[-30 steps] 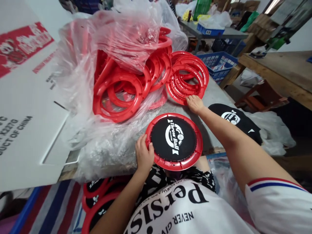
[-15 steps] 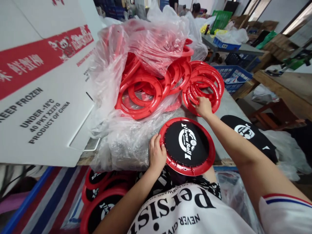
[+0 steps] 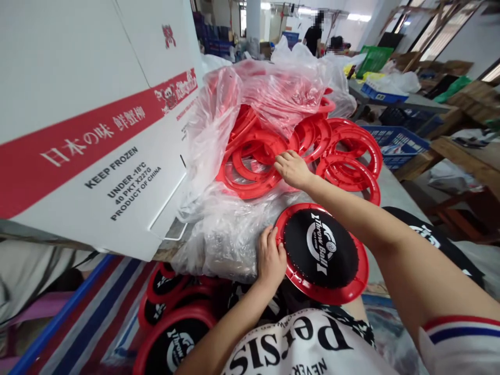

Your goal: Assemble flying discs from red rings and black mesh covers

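Note:
My left hand point(image 3: 271, 258) grips the left rim of a round throw-ball paddle point(image 3: 297, 245), a red plastic ring around a black fabric face with white lettering. The paddle lies at the table's front edge, slightly overhanging it. Across the table, my right hand point(image 3: 295, 169) has its fingers closed at the right edge of a bare red ring point(image 3: 250, 190) at the front of a heap. Its fingertips are partly hidden. More loose red rings point(image 3: 353, 148) lie to the right of that hand, overlapping one another.
A clear plastic bag point(image 3: 273, 88) covers part of the ring heap. A white carton point(image 3: 97, 130) stands at left. Below the table, several finished paddles point(image 3: 174, 344) rest in a striped bag point(image 3: 113, 291). Black printed fabric point(image 3: 429, 234) lies at right, near a blue crate point(image 3: 394, 140).
My right hand has moved left, from the loose rings on the right to the front ring of the heap. My left hand stays on the paddle's rim. The view has shifted.

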`<state>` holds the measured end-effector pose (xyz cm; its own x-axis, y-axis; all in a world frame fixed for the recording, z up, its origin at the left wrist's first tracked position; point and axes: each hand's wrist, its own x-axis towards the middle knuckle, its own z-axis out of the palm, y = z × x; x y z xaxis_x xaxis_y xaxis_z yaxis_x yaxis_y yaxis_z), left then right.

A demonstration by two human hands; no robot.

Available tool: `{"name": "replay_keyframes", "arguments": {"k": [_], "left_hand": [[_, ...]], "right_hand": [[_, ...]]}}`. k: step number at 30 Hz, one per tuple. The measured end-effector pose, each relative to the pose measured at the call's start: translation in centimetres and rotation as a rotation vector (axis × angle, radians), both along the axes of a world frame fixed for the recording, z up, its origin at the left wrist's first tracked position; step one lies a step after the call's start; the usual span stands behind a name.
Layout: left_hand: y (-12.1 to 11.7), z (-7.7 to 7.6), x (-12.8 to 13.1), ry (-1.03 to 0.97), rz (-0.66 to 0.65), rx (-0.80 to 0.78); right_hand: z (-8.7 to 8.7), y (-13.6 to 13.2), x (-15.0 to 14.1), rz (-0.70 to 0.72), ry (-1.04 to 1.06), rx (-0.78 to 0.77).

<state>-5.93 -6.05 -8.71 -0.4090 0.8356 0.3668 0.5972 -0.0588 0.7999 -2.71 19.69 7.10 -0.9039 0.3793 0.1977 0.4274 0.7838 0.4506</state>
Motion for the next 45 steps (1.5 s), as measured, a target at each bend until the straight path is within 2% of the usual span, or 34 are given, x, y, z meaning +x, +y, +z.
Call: {"name": "replay_keyframes", "arguments": {"k": [3, 6, 10, 13, 16, 18, 20, 23, 25, 28, 30, 34, 36, 38, 40, 42, 45], "left_hand": [[0.1, 0.1, 0.0, -0.011, -0.006, 0.0], [0.2, 0.1, -0.2, -0.016, -0.004, 0.002], [0.2, -0.4, -0.5, -0.069, 0.002, 0.022], [0.2, -0.8, -0.8, -0.21, 0.018, 0.052], [0.4, 0.2, -1.2, -0.406, -0.036, 0.121], [0.5, 2.2, -1.3, -0.536, -0.136, 0.211], [0.4, 5.0, -1.1, -0.693, -0.245, 0.273], [0.1, 8.8, -0.3, -0.919, -0.414, 0.153], [-0.4, 10.1, 0.2, -1.004, -0.43, 0.029], [-1.4, 10.1, 0.5, -1.015, -0.32, -0.05], [-2.1, 10.0, 0.3, -0.965, -0.315, -0.065], [-3.4, 11.0, -0.1, -0.89, -0.409, -0.074], [-3.6, 11.6, -0.1, -0.892, -0.382, -0.07], [-3.5, 11.5, -0.2, -0.907, -0.329, -0.115], [-3.0, 10.4, -0.5, -0.915, -0.284, -0.196], [-2.1, 8.7, -1.0, -0.883, -0.256, -0.256], [-0.5, 5.8, -2.0, -0.677, -0.206, -0.275]], "right_hand": [[1.6, -0.4, 1.6, -0.048, 0.042, 0.074], [3.3, -1.6, 4.0, -0.101, 0.078, 0.069], [6.0, -4.6, 9.6, -0.147, 0.216, -0.02], [8.4, -8.4, 15.5, -0.252, 0.489, -0.179], [9.5, -12.9, 21.4, -0.302, 1.005, -0.422], [8.9, -15.6, 24.3, -0.284, 1.376, -0.653], [6.9, -17.8, 26.2, -0.331, 1.605, -0.922], [2.1, -20.4, 27.0, -0.543, 1.696, -1.334], [-1.2, -21.7, 26.9, -0.683, 1.72, -1.535], [-4.8, -23.3, 26.9, -0.776, 1.789, -1.676], [-5.6, -23.9, 27.1, -0.772, 1.811, -1.718], [-4.7, -23.7, 28.0, -0.704, 1.785, -1.689], [-4.1, -23.4, 28.2, -0.686, 1.774, -1.649], [-4.0, -23.2, 28.0, -0.713, 1.749, -1.616], [-4.5, -23.0, 27.6, -0.76, 1.69, -1.606], [-5.4, -22.7, 27.1, -0.805, 1.645, -1.57], [-6.9, -21.6, 26.6, -0.869, 1.565, -1.491]]}}
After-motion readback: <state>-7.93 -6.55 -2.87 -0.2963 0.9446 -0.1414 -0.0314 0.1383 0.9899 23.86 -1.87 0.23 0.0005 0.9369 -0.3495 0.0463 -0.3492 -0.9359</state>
